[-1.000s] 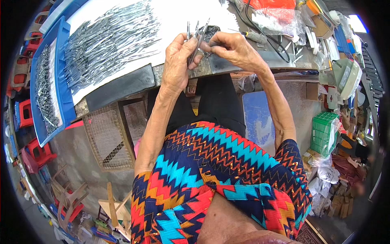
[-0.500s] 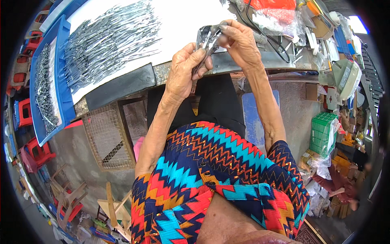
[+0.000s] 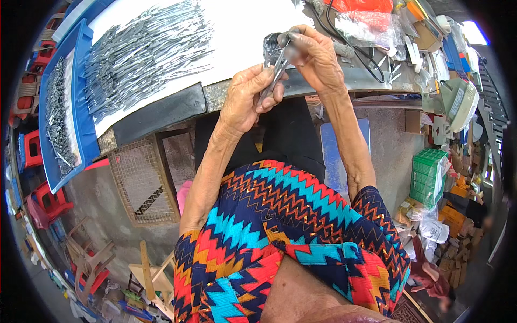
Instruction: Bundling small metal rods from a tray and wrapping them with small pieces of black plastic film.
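Observation:
My left hand [image 3: 245, 97] is closed around the lower end of a bundle of slender dark, silvery pieces [image 3: 278, 71], held above the table's front edge. Glossy dark plastic [image 3: 271, 47], perhaps a small clear bag, shows at the bundle's upper end. My right hand [image 3: 320, 60] pinches near the top of it, with darkened fingertips; what exactly lies between them is blurred. Left of my hands, many similar slender dark pieces [image 3: 151, 54] lie in rows on a white sheet [image 3: 237, 37].
A blue tray [image 3: 83, 91] of small dark pieces stands at the table's left end. Clear and red plastic bags [image 3: 366, 21] and a black cable [image 3: 371, 62] lie at right. Beyond are a green crate [image 3: 428, 175] and a person [image 3: 431, 269]. A wire-mesh frame [image 3: 142, 183] stands below the table.
The bundle has tilted and shows more of its slender pieces between my hands. My right fingers have shifted slightly left. At lower right, the other person has moved lower in the view.

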Demonstrator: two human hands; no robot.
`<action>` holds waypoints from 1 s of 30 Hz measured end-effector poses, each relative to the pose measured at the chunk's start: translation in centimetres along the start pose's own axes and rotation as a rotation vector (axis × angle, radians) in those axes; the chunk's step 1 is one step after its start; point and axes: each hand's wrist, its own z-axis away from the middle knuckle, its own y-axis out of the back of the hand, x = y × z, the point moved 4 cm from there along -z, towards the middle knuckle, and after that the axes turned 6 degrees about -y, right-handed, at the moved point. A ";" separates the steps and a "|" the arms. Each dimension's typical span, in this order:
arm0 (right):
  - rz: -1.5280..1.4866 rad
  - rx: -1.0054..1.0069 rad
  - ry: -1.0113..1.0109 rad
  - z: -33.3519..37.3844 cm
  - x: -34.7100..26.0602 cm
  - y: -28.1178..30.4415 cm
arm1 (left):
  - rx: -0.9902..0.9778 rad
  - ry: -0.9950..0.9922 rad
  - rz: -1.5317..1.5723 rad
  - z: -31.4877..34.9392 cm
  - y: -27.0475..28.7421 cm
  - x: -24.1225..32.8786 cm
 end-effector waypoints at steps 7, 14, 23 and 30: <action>-0.008 -0.006 -0.012 0.3 -0.1 -0.2 | -0.031 0.039 0.087 0.0 0.3 -0.3; -0.027 0.002 -0.027 0.7 0.1 -0.5 | -0.114 0.077 0.201 0.2 0.5 -0.7; 0.219 0.036 0.031 1.0 0.3 -0.6 | -0.185 0.095 0.445 0.3 0.9 -1.4; 0.384 -0.015 0.004 1.2 0.6 -0.6 | -0.109 0.086 0.149 0.7 1.2 -0.5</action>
